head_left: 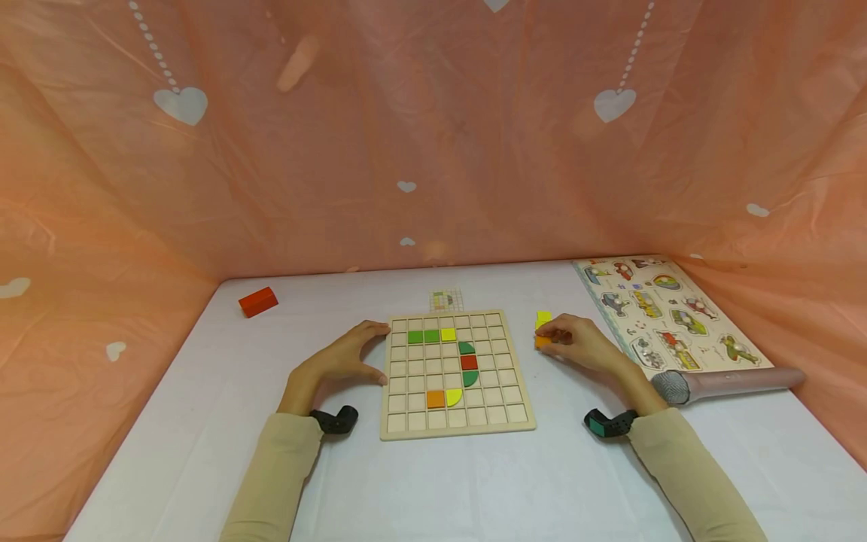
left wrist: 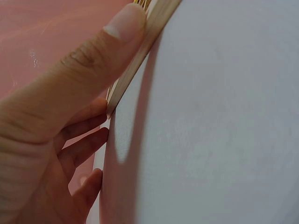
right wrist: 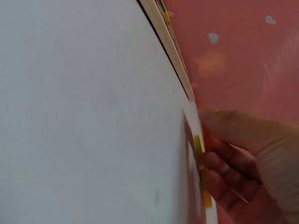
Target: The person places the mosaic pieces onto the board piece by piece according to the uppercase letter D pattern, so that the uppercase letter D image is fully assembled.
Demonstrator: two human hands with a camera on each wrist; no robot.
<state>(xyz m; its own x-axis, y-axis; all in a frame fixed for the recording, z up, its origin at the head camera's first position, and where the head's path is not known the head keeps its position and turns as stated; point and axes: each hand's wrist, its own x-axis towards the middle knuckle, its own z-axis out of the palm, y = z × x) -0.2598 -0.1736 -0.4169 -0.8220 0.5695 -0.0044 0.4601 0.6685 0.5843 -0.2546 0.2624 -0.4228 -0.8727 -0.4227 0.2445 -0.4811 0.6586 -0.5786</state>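
A wooden grid board [head_left: 413,423] lies flat on the table with coloured tiles set in its squares. My left hand [head_left: 343,355] rests at the board's left edge, thumb and fingers spread along it. In the left wrist view, the thumb [left wrist: 125,23] touches the board's side. To the right of the board, my right hand [head_left: 581,342] pinches an orange tile [head_left: 543,342] between thumb and fingers. A yellow tile [head_left: 543,316] lies just beyond the fingertips. Yellow tiles [right wrist: 206,190] also show beside the fingers in the right wrist view.
A small printed pattern card [head_left: 445,300] lies behind the board. A red block [head_left: 258,302] sits at the back left. On the right are a picture puzzle board [head_left: 660,320] and a microphone [head_left: 734,384]. Pink curtain [head_left: 433,150] surrounds the white table.
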